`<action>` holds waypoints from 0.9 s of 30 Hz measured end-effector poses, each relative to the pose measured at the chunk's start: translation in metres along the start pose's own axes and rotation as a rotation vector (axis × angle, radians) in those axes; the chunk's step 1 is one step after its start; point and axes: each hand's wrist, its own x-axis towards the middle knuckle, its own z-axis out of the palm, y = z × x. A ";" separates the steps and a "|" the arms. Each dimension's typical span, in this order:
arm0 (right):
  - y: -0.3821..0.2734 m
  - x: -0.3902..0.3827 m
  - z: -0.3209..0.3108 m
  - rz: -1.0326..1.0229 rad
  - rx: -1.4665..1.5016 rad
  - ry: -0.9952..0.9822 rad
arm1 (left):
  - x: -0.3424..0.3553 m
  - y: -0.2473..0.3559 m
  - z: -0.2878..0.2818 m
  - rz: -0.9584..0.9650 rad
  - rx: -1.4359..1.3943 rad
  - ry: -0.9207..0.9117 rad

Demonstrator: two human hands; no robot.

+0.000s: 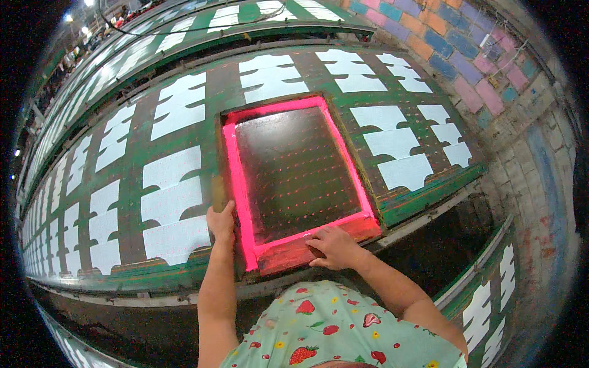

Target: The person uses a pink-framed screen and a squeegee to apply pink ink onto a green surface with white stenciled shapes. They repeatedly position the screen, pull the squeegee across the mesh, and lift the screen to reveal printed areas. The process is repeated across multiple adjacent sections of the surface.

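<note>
A rectangular printing screen (294, 172) with a wooden frame smeared in bright pink ink lies flat on a long green table (417, 205). Its dark mesh shows rows of small pink dots. My left hand (221, 224) grips the frame's left edge near the front corner. My right hand (334, 246) lies on the pink front bar of the frame, fingers curled over a red-stained strip there. Whether that strip is a separate tool I cannot tell.
White cut fabric pieces (172, 202) lie in rows on both sides of the screen and along further parallel tables (184, 27) behind. A wall of coloured bricks (466, 67) rises on the right. A lower shelf (491, 288) holds more white pieces.
</note>
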 end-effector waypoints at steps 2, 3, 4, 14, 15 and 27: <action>0.025 -0.006 -0.004 0.097 0.077 0.148 | -0.001 0.005 0.000 -0.019 -0.094 -0.018; 0.041 -0.013 -0.008 0.177 0.116 0.191 | -0.003 0.010 0.000 -0.040 -0.138 -0.028; 0.059 -0.022 -0.014 0.289 0.021 0.326 | -0.005 0.017 0.000 -0.082 -0.194 -0.045; 0.191 -0.083 -0.011 1.060 0.244 0.360 | -0.024 0.125 0.017 -0.007 -0.175 -0.001; 0.200 -0.087 -0.009 1.075 0.248 0.407 | -0.030 0.130 0.026 -0.007 -0.183 0.014; 0.439 -0.234 -0.108 1.093 0.327 0.572 | -0.178 0.143 0.273 0.009 -0.273 0.032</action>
